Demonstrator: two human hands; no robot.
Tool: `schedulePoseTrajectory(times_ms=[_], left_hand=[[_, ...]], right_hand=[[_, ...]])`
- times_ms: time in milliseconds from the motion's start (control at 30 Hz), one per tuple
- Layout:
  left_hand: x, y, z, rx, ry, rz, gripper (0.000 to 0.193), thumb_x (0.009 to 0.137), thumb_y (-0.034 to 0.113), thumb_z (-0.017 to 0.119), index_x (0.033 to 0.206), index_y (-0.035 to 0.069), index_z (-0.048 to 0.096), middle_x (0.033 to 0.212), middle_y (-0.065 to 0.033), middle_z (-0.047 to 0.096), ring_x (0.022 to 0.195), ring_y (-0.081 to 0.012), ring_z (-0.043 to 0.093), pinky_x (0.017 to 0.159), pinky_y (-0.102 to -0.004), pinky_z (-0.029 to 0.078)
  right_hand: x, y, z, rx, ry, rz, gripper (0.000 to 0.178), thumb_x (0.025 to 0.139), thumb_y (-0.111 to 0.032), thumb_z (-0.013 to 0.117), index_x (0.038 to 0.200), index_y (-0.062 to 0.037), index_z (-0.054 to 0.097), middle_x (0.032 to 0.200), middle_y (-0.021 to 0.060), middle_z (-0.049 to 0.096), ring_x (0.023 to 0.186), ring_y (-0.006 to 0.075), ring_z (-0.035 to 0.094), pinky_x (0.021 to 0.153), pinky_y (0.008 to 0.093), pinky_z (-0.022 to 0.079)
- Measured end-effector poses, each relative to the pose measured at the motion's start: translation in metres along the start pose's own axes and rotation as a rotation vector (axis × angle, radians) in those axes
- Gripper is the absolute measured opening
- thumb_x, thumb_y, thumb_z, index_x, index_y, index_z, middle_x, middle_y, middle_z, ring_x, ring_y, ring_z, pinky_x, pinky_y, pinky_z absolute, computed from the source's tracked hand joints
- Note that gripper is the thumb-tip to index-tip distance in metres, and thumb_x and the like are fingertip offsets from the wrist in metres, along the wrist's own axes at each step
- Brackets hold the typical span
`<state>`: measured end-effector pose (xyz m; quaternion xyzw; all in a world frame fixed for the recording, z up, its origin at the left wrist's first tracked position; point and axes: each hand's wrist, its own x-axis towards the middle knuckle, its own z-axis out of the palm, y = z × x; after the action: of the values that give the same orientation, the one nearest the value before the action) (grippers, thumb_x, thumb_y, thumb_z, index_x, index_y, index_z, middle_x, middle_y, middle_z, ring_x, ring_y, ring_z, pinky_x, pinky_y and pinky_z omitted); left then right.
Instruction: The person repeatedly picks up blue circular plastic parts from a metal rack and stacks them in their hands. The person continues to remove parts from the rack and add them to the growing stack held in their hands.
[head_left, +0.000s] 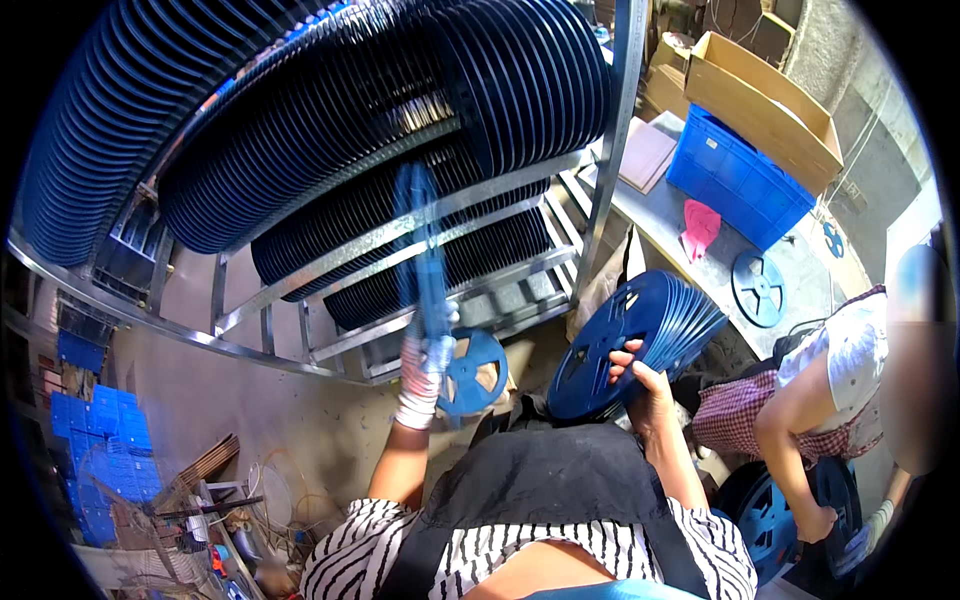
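My left hand (pixel 425 365), in a white striped glove, is closed on a few blue plastic reels (pixel 422 255). They stand edge-on, blurred by motion, before the metal rack (pixel 340 265). Just right of that hand shows another blue reel (pixel 470 373) with cut-out openings; whether the hand touches it I cannot tell. On the right, my bare right hand (pixel 645 390) grips the lower edge of a fanned stack of blue reels (pixel 625 325), tilted against my dark apron (pixel 560 470). Long rows of dark blue reels (pixel 530 75) fill the rack upright.
To the right, a table (pixel 735 285) bears a blue crate (pixel 740 175), a cardboard box (pixel 765 105), a pink cloth (pixel 700 228) and a single reel (pixel 758 287). A co-worker (pixel 820 390) handles reels at lower right. Blue bins (pixel 105 440) and clutter lie at lower left.
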<state>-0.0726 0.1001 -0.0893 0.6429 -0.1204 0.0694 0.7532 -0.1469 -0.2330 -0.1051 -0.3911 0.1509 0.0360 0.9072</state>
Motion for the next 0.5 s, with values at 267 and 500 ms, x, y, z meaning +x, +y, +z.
schedulePoseTrajectory(times_ms=[267, 500], left_hand=[[0.162, 0.046, 0.015, -0.769, -0.005, -0.058, 0.047, 0.094, 0.017, 0.054, 0.137, 0.003, 0.041, 0.131, -0.0175, 0.053, 0.117, -0.0246, 0.055, 0.104, -0.0394, 0.043], [0.263, 0.036, 0.039, -0.441, 0.08, 0.052, 0.035, 0.092, 0.018, 0.06, 0.126, 0.011, 0.056, 0.111, -0.0039, 0.064, 0.099, -0.0171, 0.062, 0.091, -0.0336, 0.049]], right_hand=[[0.008, -0.01, -0.017, 0.066, 0.036, 0.023, 0.046, 0.077, -0.014, 0.069, 0.118, -0.0046, 0.051, 0.097, 0.0144, 0.068, 0.083, 0.0226, 0.065, 0.081, 0.0384, 0.052], [0.019, -0.024, -0.029, 0.089, 0.046, 0.002, 0.045, 0.077, -0.013, 0.067, 0.118, -0.0047, 0.05, 0.097, 0.0146, 0.067, 0.082, 0.0228, 0.065, 0.081, 0.0386, 0.053]])
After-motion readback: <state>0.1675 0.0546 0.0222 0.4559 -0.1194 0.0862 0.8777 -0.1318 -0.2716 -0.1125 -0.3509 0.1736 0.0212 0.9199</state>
